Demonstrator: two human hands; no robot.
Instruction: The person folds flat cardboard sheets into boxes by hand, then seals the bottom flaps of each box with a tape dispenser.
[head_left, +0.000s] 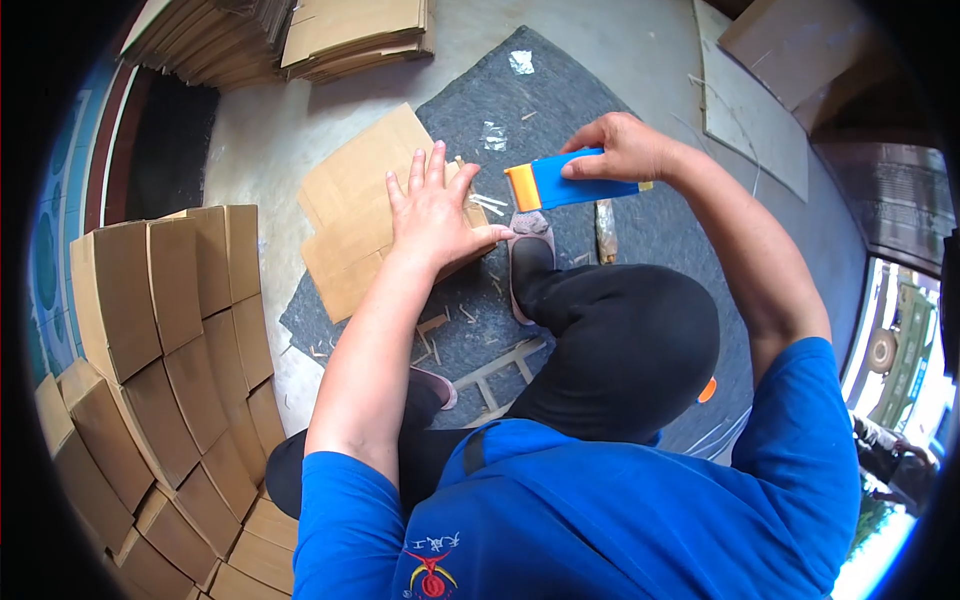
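Note:
My left hand (432,215) lies with its fingers spread on a brown cardboard piece (345,200), near the cardboard's right edge. In my right hand (615,150) is a flat blue tool (585,185) with an orange end (522,188), which points left toward my left hand. Thumb and fingers close round the tool's upper side. Thin pale strips (488,204) stick out at the cardboard's right edge, just above my shoe.
Stacked cardboard boxes (180,350) fill the left side. Flat cardboard piles (355,30) stand at the top. A dark mat (570,90) with scraps covers the floor. A wrapped object (606,232) lies by my knee, and a ladder-like frame (497,378) lies between my legs.

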